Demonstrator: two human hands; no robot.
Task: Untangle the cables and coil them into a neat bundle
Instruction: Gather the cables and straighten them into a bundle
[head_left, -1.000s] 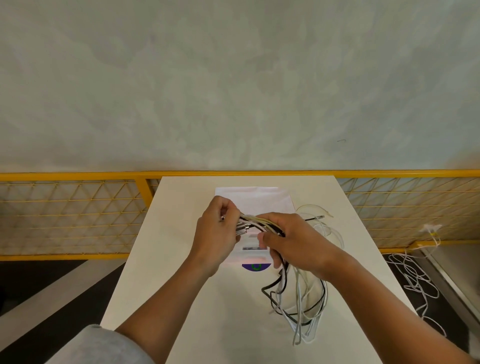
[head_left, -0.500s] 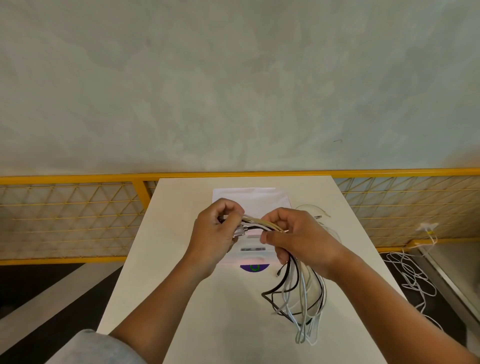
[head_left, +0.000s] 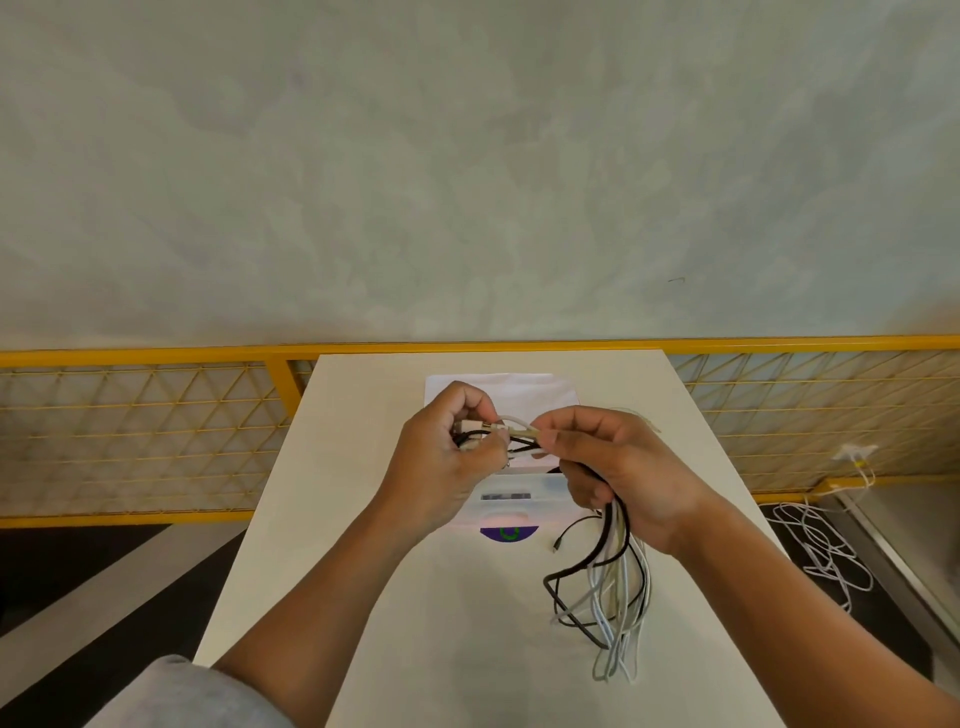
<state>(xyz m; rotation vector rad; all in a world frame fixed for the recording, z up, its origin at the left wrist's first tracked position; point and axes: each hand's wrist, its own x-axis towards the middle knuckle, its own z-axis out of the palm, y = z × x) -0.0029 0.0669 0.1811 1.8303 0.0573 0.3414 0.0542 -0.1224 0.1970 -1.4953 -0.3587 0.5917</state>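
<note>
Cables (head_left: 613, 587) hanging below right hand (head_left: 623, 467) gripping them, left hand (head_left: 447, 457) pinching their ends

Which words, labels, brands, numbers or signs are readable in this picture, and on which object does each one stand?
No text can be read here.
Dark strip on the white packet: a printed label, too blurred to read.
Purple half-circle with a green ring at the packet's near edge: a logo, no letters visible.
The cables: no print visible.
</note>
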